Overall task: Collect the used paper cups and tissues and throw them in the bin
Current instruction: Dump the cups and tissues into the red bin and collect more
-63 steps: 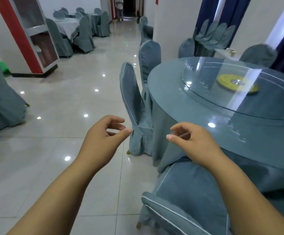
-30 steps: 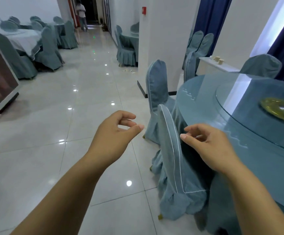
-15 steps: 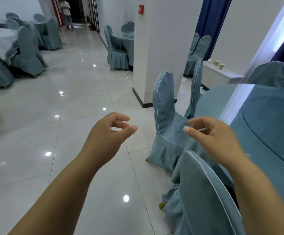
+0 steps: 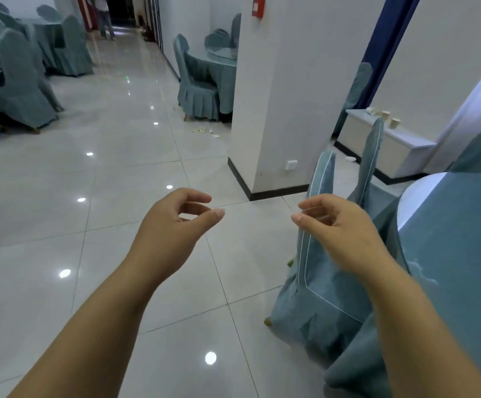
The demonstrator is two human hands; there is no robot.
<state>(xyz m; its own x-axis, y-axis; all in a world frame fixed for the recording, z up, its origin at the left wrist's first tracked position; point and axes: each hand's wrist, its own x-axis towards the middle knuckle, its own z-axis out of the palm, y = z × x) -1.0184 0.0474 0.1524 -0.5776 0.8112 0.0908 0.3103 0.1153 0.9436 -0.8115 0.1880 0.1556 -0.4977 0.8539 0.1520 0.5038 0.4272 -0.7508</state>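
Observation:
My left hand (image 4: 173,225) and my right hand (image 4: 337,225) are held out in front of me over the tiled floor, fingers loosely curled and apart, nothing in either. Far off, paper cups (image 4: 391,118) stand on a low white cabinet (image 4: 388,145) by the right wall. A crumpled tissue (image 4: 350,159) lies on the floor in front of that cabinet. More scraps of litter (image 4: 203,130) lie on the floor left of the white pillar. No bin is in view.
A white pillar (image 4: 276,96) stands ahead between me and the cabinet. Covered chairs (image 4: 319,282) and a round blue table (image 4: 457,239) crowd my right. More covered tables and chairs (image 4: 23,90) line the left and far side. A person (image 4: 105,15) stands down the corridor.
The view has swung right and forward along the round table; the pillar, cabinet and cups have come closer. My hands keep the same empty, curled pose.

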